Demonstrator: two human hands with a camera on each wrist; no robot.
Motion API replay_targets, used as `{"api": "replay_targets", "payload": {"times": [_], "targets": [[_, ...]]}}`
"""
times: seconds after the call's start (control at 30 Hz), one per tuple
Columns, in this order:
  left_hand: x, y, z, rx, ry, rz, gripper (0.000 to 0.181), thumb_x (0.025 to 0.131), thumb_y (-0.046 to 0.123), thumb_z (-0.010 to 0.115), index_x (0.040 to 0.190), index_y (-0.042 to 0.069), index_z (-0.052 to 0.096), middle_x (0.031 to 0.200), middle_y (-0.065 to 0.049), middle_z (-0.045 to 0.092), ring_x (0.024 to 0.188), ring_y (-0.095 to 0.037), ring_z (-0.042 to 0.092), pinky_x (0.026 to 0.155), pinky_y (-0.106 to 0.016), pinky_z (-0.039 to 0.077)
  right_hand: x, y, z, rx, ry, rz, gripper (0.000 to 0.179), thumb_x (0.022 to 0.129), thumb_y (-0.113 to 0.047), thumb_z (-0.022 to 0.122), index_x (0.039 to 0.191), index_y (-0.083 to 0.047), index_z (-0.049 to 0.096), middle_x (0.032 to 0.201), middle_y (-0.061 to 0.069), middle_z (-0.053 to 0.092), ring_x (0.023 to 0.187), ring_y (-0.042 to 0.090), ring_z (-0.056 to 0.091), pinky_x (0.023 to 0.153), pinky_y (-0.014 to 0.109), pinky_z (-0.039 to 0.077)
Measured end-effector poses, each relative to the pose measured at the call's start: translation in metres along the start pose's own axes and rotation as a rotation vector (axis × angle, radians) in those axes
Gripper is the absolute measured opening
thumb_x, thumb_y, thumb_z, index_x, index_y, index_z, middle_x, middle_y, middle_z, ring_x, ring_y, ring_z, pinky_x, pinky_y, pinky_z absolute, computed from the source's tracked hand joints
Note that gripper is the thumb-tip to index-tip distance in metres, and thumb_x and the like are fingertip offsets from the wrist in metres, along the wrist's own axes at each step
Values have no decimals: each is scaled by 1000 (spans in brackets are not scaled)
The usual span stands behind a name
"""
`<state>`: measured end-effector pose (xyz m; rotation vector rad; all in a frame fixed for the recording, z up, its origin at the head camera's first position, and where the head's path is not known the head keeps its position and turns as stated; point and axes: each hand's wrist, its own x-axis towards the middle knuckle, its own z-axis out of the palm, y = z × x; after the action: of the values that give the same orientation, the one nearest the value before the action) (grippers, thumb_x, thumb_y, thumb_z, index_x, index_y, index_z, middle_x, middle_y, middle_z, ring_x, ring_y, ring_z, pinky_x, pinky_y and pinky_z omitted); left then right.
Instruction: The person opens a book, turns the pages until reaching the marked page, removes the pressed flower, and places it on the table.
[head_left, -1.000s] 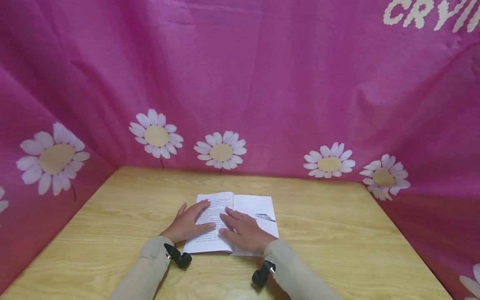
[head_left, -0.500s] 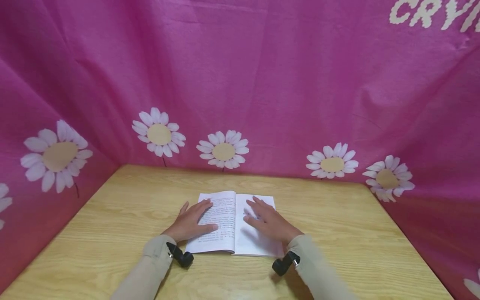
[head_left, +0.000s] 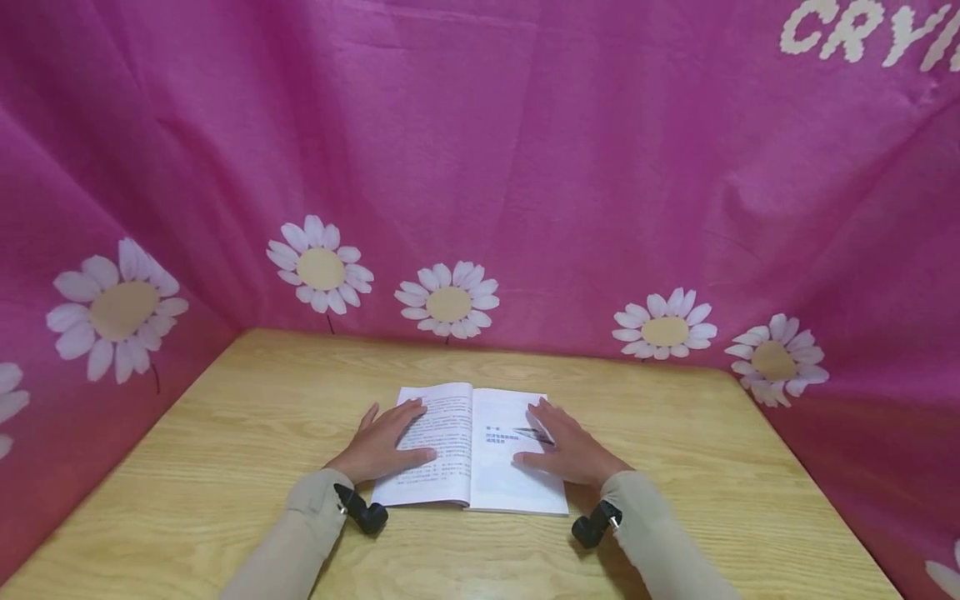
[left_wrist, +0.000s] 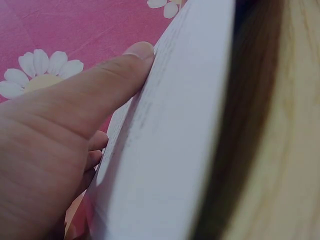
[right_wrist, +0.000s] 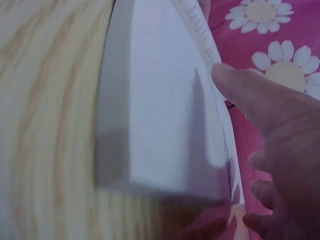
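An open book point(head_left: 506, 492) lies on the wooden table, its left page full of printed lines. The right page carries a few blue characters and a small grey picture partly behind the fingers. My left hand point(head_left: 382, 446) rests on the left page, fingers spread and thumb pointing toward the spine. In the left wrist view, the left thumb point(left_wrist: 115, 75) lies along the page point(left_wrist: 175, 150). Over the outer side of the right page is my right hand point(head_left: 573, 450), its fingers extended. The right wrist view has the right thumb point(right_wrist: 250, 90) at the page surface point(right_wrist: 160, 110).
The wooden table point(head_left: 675, 433) stretches out on both sides of the book. Behind and beside it hangs a pink cloth point(head_left: 525, 167) printed with white daisies and pale letters. Small black cameras point(head_left: 363, 512) are strapped at both sleeves.
My right hand has moved rightward, from across the spine to the outer part of the right page, uncovering the blue characters. The left hand stays in place on the left page.
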<state>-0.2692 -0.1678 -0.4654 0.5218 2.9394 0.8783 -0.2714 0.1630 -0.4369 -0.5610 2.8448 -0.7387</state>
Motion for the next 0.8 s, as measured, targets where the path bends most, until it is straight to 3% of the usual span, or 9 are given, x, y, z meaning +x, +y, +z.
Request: {"api": "replay_targets", "payload": {"times": [0.23,0.37,0.8], "targets": [[1,-2,1,-11,-1,0,87,78,63,67,148,18,40,156,-4,32,145,-26,23,115,-55,-7,1,5,-1,21,19,34,109,69,-72,69,155,-26,22,162,-1,11,147,29,12,114,58,16],[1,-2,1,-15,-3,-8,87,78,62,67,148,18,40,156,-4,32,145,-26,23,115,-55,-7,1,6,0,16,4,62,113,65,-74,70,155,-29,18,162,-4,10,148,30,10,112,64,13],[-1,2,-1,-10,1,-6,86,79,60,68,148,17,40,156,-3,32,145,-26,24,116,-53,-7,1,4,3,0,3,79,120,65,-73,72,156,-19,16,160,5,18,147,35,10,111,66,11]]}}
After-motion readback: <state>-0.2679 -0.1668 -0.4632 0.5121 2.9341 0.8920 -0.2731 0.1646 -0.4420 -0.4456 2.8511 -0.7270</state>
